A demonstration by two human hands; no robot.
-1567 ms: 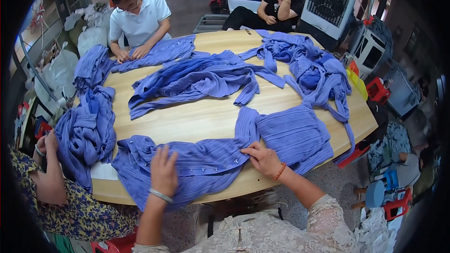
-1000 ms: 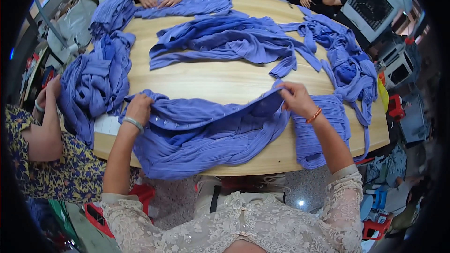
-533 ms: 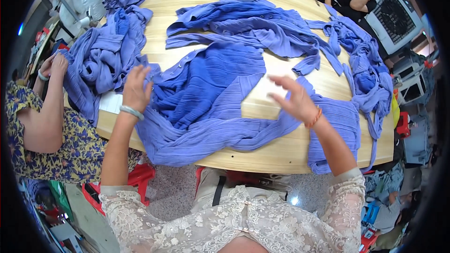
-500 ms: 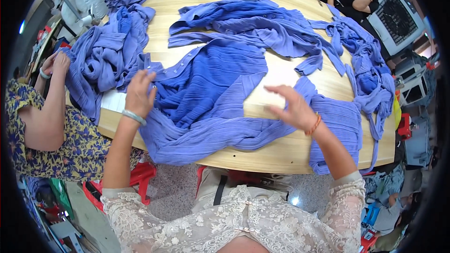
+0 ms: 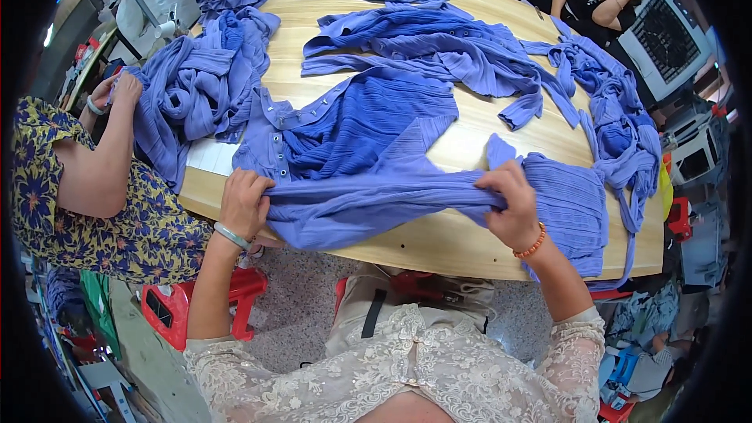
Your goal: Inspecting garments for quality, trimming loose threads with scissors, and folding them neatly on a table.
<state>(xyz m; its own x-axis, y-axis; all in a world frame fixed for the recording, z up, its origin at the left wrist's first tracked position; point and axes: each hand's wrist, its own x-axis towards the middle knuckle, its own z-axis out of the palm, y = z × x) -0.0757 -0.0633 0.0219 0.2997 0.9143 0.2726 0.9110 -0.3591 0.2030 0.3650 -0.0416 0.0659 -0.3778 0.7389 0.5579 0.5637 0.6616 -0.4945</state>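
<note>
- Blue shirt (image 5: 376, 125) on the tabletop (image 5: 454, 243), its near part stretched between left hand (image 5: 248, 202) and right hand (image 5: 511, 204).
- The left hand pinches one end; the right hand pinches the other.
- Folded garment (image 5: 568, 204) just right of the right hand.
- Grey bin (image 5: 701, 249) farther right, contents unclear.

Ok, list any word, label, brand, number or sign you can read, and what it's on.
None can be read.
White sheet on the table: any print is too small to make out.
Ribbed blue-violet cardigan in the left hand and right hand: no readable label.
Air cooler: no legible marking.
</note>
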